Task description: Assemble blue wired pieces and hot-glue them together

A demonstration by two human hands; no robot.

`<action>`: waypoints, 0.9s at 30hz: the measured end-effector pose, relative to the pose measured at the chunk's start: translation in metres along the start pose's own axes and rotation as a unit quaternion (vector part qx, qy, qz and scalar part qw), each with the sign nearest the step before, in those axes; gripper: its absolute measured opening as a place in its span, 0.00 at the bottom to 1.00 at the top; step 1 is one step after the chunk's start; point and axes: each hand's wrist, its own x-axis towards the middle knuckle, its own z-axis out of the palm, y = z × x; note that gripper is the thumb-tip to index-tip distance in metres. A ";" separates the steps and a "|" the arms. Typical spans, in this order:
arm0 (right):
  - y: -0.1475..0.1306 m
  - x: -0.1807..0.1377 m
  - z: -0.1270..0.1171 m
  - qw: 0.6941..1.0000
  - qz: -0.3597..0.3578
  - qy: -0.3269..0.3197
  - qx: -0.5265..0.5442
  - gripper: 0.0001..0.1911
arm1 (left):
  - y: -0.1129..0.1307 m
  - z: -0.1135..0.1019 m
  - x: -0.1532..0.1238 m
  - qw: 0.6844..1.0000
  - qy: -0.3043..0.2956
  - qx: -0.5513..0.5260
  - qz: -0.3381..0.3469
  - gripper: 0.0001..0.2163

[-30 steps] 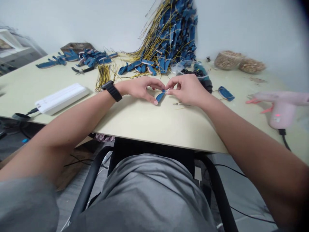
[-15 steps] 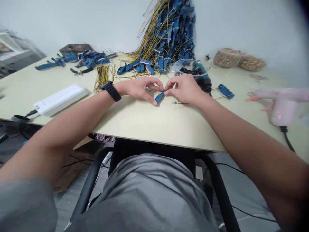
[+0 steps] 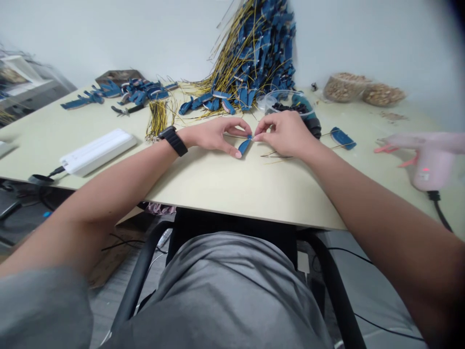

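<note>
Centrally in frame, the left hand (image 3: 215, 134) grips the blue piece (image 3: 244, 146) between thumb and fingers; at its upper end, the right hand's (image 3: 287, 133) grip is indistinct.

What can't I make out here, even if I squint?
All in the head view, now:
- Whatever the right hand pinches: too small, hidden between its fingertips.
- Far end of the blue piece in the left hand: crowded by fingertips, too small.
- Pink gun: blurred, its back end cut off by the right edge.
- Dark bits beyond the right hand: too small to identify.
</note>
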 end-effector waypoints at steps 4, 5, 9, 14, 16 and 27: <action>0.003 -0.003 -0.003 1.000 0.007 0.026 -0.002 0.07 | 0.013 -0.031 -0.013 0.996 0.065 0.054 0.009 0.60; 0.002 -0.003 -0.003 0.999 0.012 0.029 -0.005 0.06 | 0.017 -0.045 -0.020 0.993 0.094 0.071 0.001 0.58; -0.003 -0.004 -0.002 0.999 0.017 0.032 -0.008 0.03 | 0.030 -0.100 -0.055 0.965 0.131 0.203 -0.101 0.38; -0.003 -0.003 0.001 0.999 0.013 0.032 0.009 0.09 | 0.043 -0.119 -0.100 0.905 0.043 0.355 -0.229 0.18; -0.003 -0.002 0.001 0.999 0.022 0.027 0.015 0.09 | 0.047 -0.114 -0.112 0.894 0.014 0.369 -0.254 0.18; 0.000 -0.004 0.002 0.999 0.018 0.022 0.032 0.12 | 0.007 -0.102 -0.129 0.906 -0.008 0.367 -0.211 0.15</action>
